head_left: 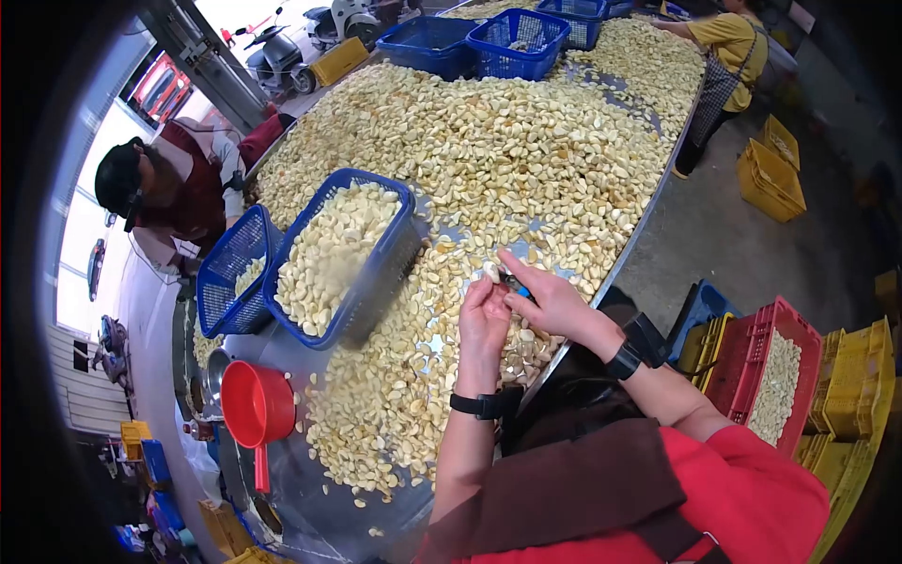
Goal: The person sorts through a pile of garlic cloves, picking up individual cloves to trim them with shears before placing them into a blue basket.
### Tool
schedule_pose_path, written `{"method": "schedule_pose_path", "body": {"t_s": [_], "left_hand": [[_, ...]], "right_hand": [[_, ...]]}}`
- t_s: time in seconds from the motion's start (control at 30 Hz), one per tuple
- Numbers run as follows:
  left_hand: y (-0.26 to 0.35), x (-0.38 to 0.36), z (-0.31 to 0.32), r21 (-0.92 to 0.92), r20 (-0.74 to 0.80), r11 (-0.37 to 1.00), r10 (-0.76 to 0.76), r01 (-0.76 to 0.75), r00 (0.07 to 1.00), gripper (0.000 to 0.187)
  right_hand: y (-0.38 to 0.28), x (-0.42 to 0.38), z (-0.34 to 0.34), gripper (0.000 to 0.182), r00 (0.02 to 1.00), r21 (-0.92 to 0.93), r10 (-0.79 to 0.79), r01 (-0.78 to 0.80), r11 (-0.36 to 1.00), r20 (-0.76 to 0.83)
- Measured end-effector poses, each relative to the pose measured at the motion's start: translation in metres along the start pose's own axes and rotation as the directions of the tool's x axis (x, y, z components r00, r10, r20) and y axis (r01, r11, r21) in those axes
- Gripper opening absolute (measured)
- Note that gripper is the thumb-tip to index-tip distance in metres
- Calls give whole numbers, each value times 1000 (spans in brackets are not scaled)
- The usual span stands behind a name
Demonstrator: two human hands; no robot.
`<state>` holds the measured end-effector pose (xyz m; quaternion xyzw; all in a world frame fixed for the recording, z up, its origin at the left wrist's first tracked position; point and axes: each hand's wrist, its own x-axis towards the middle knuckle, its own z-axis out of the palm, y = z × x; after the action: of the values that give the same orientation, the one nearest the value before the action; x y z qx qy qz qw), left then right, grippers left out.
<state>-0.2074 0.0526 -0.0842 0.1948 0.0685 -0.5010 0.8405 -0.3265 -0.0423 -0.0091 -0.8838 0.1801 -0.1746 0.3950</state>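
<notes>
My left hand [486, 315] pinches a pale, curved, clove-like piece [491, 272] between thumb and fingers. Close against it, my right hand [554, 303] is closed on a small tool with a blue and dark handle [521, 292], probably a small knife; its working end is mostly hidden. Both hands are above the near edge of the metal table [352, 522], over a wide heap of similar pale pieces [526, 141]. Left of my hands, a blue basket [376, 268] is filled with cleaner-looking pale pieces [338, 249].
A red scoop [254, 404] and a metal bowl [216, 371] stand at the left. Another blue basket [221, 282] is near a person in a cap [178, 188]. More baskets [517, 42] stand at the back. Crates [752, 376] are stacked at right; another person [733, 66] works far right.
</notes>
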Motion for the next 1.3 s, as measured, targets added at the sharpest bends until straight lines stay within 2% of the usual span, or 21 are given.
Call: {"method": "schedule_pose_path", "body": {"t_s": [0.07, 0.13, 0.2, 0.33, 0.47, 0.53, 0.67, 0.73, 0.8, 0.83, 0.87, 0.9, 0.93, 1.0, 1.07, 1.1, 1.13, 1.2, 1.23, 1.27, 1.3], "left_hand": [[-2, -2, 4, 35, 2, 999, 18, -18, 1000, 13], [-1, -7, 14, 83, 66, 997, -2, -3, 998, 16], [0, -9, 17, 193, 106, 979, 53, -72, 993, 21], [2, -7, 21, 212, 117, 977, 5, -30, 993, 22], [1, -4, 24, 249, 184, 966, 22, -69, 983, 20], [1, -4, 29, 267, 98, 962, 31, -56, 995, 16], [5, 6, 15, 300, 107, 953, 5, -37, 994, 9], [1, 9, 21, 328, 45, 945, -3, -12, 999, 9], [-2, 16, 24, 353, -17, 935, 2, 4, 1000, 13], [-3, 20, 25, 342, 6, 939, -33, 29, 999, 16], [-5, 26, 27, 343, 3, 939, -28, 26, 1000, 16], [-7, 25, 30, 320, -25, 947, -36, 42, 999, 16], [-7, 20, 30, 300, -59, 952, -49, 65, 997, 17], [-2, 23, 31, 320, -71, 946, -24, 46, 997, 20], [14, 17, 37, 336, -78, 941, 68, -38, 995, 20], [24, 15, 40, 333, -98, 940, 107, -69, 989, 19], [30, 14, 38, 332, -114, 939, 134, -90, 984, 19], [42, 12, 37, 392, -150, 910, 204, -131, 967, 18], [45, 9, 39, 387, -154, 913, 203, -130, 967, 19], [49, 6, 41, 386, -166, 912, 216, -138, 962, 19], [56, 4, 45, 538, -119, 796, 396, -276, 910, 19]], "right_hand": [[-14, -1, -8, 64, 993, -83, 49, -40, 996, 110], [-14, -1, -11, 66, 992, -101, 66, -56, 993, 105], [-15, -4, -13, 67, 991, -101, 36, -22, 995, 132], [-17, -4, -18, 67, 993, -142, 29, -12, 990, 115], [-18, 0, -21, 65, 990, -190, 66, -42, 981, 124], [-14, 5, -20, 64, 993, -159, 34, -16, 987, 114], [1, 7, -15, 59, 994, -211, 37, -15, 977, 100], [19, 9, -11, 55, 995, -190, 39, -22, 982, 89], [35, 18, -12, 52, 993, 81, 42, -51, 995, 111], [35, 24, -14, 50, 954, 425, 250, -298, 854, 167], [44, 33, -20, 50, 954, 428, 247, -298, 853, 172], [51, 38, -26, 48, 923, 727, 284, -379, 572, 258], [54, 38, -27, 45, 891, 894, 289, -410, 181, 350], [62, 44, -27, 38, 885, 891, 347, -398, 220, 310], [84, 52, -18, 37, 860, 732, 392, -492, 472, 325], [92, 57, -16, 47, 836, 677, 354, -548, 492, 420], [89, 62, -8, 47, 831, 671, 335, -556, 490, 444], [77, 68, 11, 56, 883, 548, 311, -463, 697, 352], [71, 70, 18, 60, 934, 514, 218, -340, 788, 284], [68, 70, 18, 60, 931, 515, 210, -343, 786, 299], [56, 74, 9, 58, 928, 381, 215, -326, 865, 305]]}}
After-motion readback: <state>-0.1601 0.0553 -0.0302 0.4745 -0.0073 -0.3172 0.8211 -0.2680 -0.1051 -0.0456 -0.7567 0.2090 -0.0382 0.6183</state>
